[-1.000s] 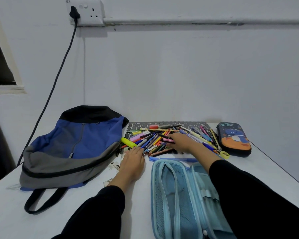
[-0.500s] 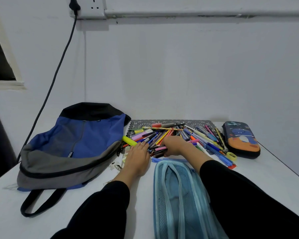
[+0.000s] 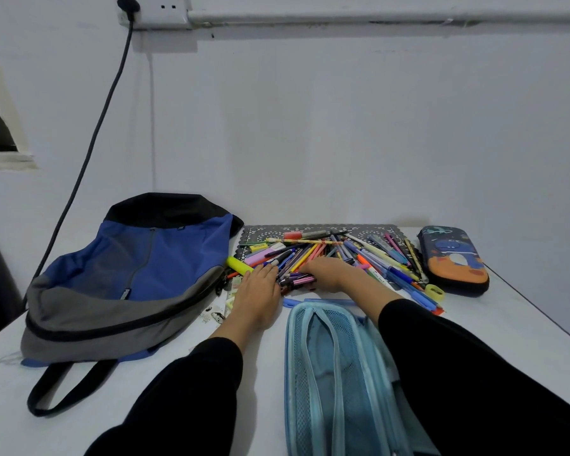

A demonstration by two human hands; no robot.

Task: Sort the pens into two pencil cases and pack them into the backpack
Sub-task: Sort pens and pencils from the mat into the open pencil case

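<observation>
Several pens (image 3: 295, 280) lie bunched at the pile's near edge. The left hand (image 3: 257, 291) is flat against them and the right hand (image 3: 334, 274) curled over them, probably gathering for the open blue pencil case (image 3: 313, 373) nearer.

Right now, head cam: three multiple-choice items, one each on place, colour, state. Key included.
1. Relative to the pile of coloured pens, the blue, grey and black fabric backpack lies: A on top; B left; C right.
2. The open mesh pencil case nearest the person is: A light blue; B red; C green.
3. The dark hard-shell pencil case with orange print is: A open flat; B inside the backpack; C closed on the white table.
Key: 1 B, it sits beside the pile's left edge; 2 A, mesh and zip bands are pale blue; 3 C, lid down, right of the pens.
</observation>
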